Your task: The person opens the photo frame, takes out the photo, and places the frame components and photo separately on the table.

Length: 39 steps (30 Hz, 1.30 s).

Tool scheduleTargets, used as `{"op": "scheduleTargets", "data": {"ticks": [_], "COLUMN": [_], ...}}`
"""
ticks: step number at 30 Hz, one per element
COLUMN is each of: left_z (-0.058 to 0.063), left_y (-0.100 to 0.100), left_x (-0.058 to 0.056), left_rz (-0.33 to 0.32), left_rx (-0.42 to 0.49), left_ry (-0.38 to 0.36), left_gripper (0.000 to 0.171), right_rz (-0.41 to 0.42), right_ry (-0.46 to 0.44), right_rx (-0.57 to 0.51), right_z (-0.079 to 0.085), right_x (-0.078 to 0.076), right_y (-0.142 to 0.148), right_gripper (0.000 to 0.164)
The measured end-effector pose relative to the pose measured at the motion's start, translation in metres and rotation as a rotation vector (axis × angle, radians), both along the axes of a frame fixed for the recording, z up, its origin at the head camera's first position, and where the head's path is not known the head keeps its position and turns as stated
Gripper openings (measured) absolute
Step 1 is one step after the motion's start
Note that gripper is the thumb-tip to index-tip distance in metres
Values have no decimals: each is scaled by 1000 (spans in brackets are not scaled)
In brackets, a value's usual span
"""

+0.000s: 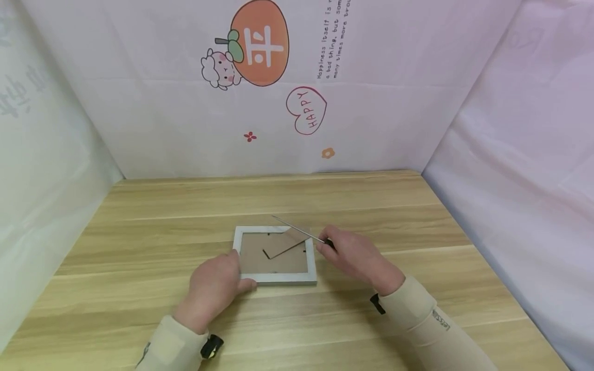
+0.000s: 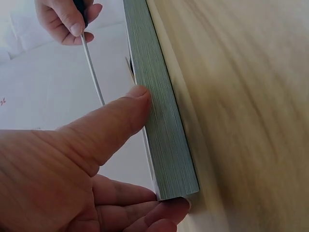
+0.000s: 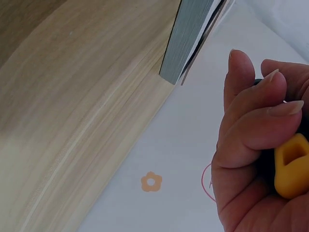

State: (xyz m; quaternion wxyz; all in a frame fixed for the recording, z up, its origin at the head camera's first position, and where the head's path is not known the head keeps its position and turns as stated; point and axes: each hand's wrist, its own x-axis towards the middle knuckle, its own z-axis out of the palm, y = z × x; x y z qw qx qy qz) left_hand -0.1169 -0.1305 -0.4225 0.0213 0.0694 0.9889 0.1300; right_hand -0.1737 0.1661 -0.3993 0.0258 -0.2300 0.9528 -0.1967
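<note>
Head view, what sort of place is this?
Likely a makeshift work booth: printed white cloth walls three sides of a wooden table, where the left hand grips a frame.

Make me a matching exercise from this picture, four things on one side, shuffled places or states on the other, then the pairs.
1. left hand
2. right hand
3. picture frame
4. heart drawing

A. holds a thin-shafted tool
B. grips a near corner
C. red-outlined, on the backdrop
D. lies back-up on the table

Pairs: 1-B, 2-A, 3-D, 4-C.
</note>
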Motion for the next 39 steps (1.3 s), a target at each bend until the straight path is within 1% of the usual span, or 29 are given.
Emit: {"op": "scheduleTargets", "data": {"ticks": [5, 7, 9, 11, 14, 16, 18, 21, 27, 29, 35, 39], "left_z": [0, 1, 1, 0, -3, -5, -7, -9, -11, -11, -11, -10], "left_y": [6, 8, 10, 11, 13, 13, 13, 14, 17, 17, 18, 19], "left_x": [4, 5, 6, 6, 3, 0, -3, -7, -12, -13, -14, -15], "left_rz": [-11, -13, -14, -13, -15, -21, -25, -33, -33, -31, -20, -19], "left_rx": [-2, -3, -10, -11, -4, 10, 21, 17, -15, -21, -27, -36], "left_ry": [17, 20, 28, 42, 64, 79, 85, 83, 44, 35, 15, -2], "left_gripper": [57, 55, 58, 67, 89, 100, 103, 104, 107, 107, 108, 109], "right_rz": [-4, -6, -7, -6, 3, 19, 40, 65, 80, 84, 123, 135], "right_ry": [2, -3, -9, -16, -21, -19, -11, 21, 120, 151, 265, 331], "right_rx": [11, 15, 15, 15, 11, 5, 3, 12, 93, 112, 139, 163], "right_z": [0, 0, 1, 1, 1, 0, 0, 1, 6, 9, 15, 17], "right_x": [-1, -1, -1, -1, -1, 0, 0, 3, 11, 13, 20, 23], "right_y": [-1, -1, -1, -1, -1, 0, 1, 1, 2, 2, 2, 1], "right_gripper": [21, 22, 22, 22, 23, 25, 28, 30, 30, 28, 16, 15]}}
